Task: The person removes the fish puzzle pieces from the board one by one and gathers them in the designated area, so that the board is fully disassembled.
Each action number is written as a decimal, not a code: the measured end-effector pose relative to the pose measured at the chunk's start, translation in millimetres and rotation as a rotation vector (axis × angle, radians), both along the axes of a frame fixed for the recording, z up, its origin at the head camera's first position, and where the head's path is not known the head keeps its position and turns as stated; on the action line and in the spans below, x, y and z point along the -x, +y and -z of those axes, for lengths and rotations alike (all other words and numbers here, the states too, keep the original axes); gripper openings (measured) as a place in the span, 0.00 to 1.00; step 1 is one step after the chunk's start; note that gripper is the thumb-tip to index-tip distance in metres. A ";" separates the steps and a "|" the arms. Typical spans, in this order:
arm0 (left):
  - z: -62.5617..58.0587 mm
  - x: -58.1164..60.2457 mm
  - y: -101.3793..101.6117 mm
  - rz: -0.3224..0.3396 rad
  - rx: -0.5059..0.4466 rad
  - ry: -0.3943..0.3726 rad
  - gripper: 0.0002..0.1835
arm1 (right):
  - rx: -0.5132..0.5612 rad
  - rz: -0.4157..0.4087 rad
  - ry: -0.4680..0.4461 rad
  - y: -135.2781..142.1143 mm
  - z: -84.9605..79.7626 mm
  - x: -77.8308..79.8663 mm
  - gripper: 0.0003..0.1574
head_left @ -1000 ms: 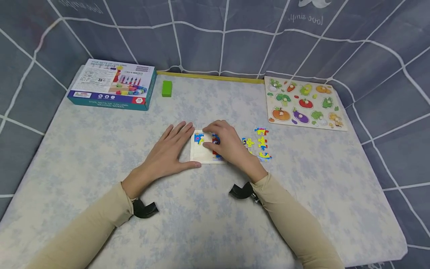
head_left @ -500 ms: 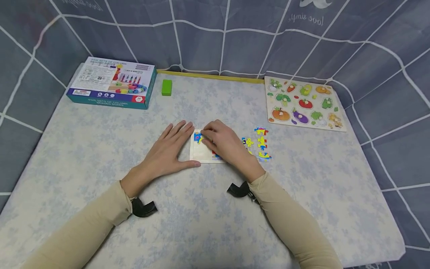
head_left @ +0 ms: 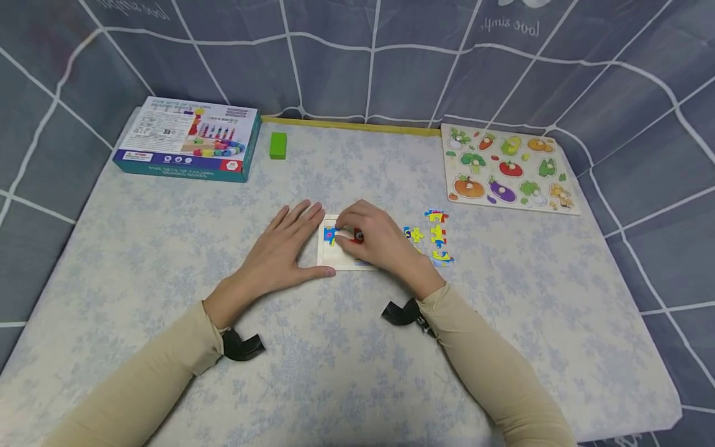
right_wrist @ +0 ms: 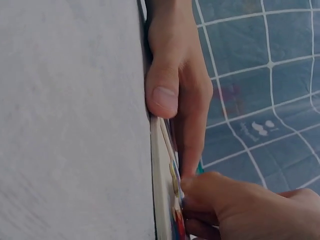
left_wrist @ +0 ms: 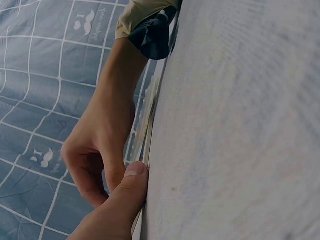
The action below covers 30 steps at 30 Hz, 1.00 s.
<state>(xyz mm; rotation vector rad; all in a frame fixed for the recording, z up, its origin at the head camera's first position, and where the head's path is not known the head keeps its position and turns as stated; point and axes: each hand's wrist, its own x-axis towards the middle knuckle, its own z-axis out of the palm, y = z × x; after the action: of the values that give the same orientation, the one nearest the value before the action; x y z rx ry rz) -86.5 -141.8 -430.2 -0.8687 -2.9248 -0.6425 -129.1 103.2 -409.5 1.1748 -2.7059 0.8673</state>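
Note:
A small wooden puzzle tray (head_left: 339,259) lies on the table between both hands. My left hand (head_left: 282,248) rests flat at its left side, fingers straight and spread, the thumb touching the tray's lower edge. In the left wrist view its thumb (left_wrist: 132,172) lies along the rim. My right hand (head_left: 382,242) reaches over the tray from the right. Thumb and index finger pinch a blue and yellow puzzle piece (head_left: 329,235) near the upper left corner. Under the right hand a red piece (head_left: 358,234) shows in the tray, partly hidden.
Several loose puzzle pieces (head_left: 438,236) lie right of the tray. A vegetable peg board (head_left: 508,180) stands at the back right. At the back left are a boxed bead set (head_left: 187,139) and a green block (head_left: 278,146). A grid-patterned curtain (head_left: 335,74) hangs behind the table.
The right thumb and fingers have closed in on the blue and yellow piece, which has shifted slightly toward the person within the tray. The left hand has stayed in place.

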 end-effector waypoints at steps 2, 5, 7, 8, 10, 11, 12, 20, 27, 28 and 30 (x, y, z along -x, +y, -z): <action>-0.7 0.4 0.0 0.002 0.003 -0.003 0.62 | 0.008 0.004 -0.057 1.1 0.4 0.5 0.15; -1.2 1.9 1.3 0.003 0.008 -0.008 0.62 | 0.026 0.002 -0.114 3.6 0.8 2.0 0.19; -0.8 3.0 2.7 0.004 0.012 -0.010 0.62 | 0.037 -0.006 -0.135 5.4 0.6 2.7 0.21; -0.1 3.5 3.3 0.003 0.014 -0.012 0.62 | 0.041 -0.009 -0.142 6.3 0.7 3.2 0.21; 1.3 3.8 4.3 0.002 0.017 -0.016 0.62 | 0.044 -0.010 -0.156 7.6 0.7 3.7 0.19; 1.9 3.7 4.8 0.002 0.019 -0.018 0.62 | 0.043 -0.008 -0.161 8.0 0.9 3.7 0.19; 2.4 3.5 5.2 0.001 0.020 -0.021 0.62 | 0.040 -0.005 -0.165 8.5 1.3 3.6 0.19; 2.5 2.8 6.4 -0.001 0.019 -0.012 0.62 | 0.087 0.010 -0.202 9.4 2.3 3.1 0.20; 1.9 1.3 3.0 -0.003 0.013 -0.014 0.62 | 0.162 -0.007 -0.232 6.0 4.7 3.4 0.19; 1.8 0.8 2.1 -0.007 0.014 -0.016 0.62 | 0.172 -0.014 -0.232 4.8 5.4 3.5 0.19; 1.8 -0.7 0.3 -0.015 0.011 -0.017 0.62 | 0.190 -0.020 -0.246 2.4 7.0 3.1 0.19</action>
<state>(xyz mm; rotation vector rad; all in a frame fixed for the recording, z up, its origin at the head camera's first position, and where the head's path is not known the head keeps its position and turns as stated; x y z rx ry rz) -85.9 -141.6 -432.0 -0.8462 -2.9496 -0.6362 -132.2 105.7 -416.5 1.1234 -2.7187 1.3198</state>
